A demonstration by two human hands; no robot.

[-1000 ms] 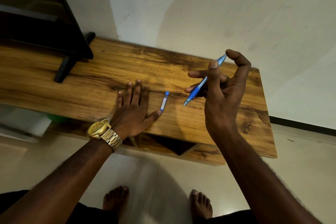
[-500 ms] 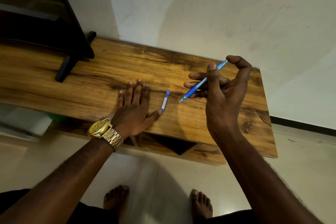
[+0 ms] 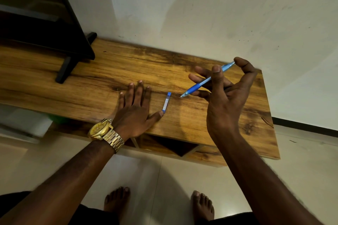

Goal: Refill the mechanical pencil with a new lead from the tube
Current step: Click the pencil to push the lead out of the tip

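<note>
My right hand (image 3: 225,98) holds a blue mechanical pencil (image 3: 203,83) above the wooden table (image 3: 91,86). The pencil slants with its tip down to the left, close to the tabletop, and my index finger rests on its top end. A small blue lead tube (image 3: 166,103) with a white label lies flat on the table between my hands. My left hand (image 3: 135,109) lies palm down on the wood with fingers spread, its thumb tip touching the near end of the tube.
A black TV (image 3: 40,20) on a black stand foot (image 3: 65,68) fills the back left of the table. A white wall runs behind. The table's front edge is just under my left wrist, with open shelves (image 3: 172,147) below. My bare feet (image 3: 117,201) stand on the tiled floor.
My right hand has lowered and tilted the pencil flatter, so its tip has come down toward the table near the tube. My left hand and the tube have stayed in place.
</note>
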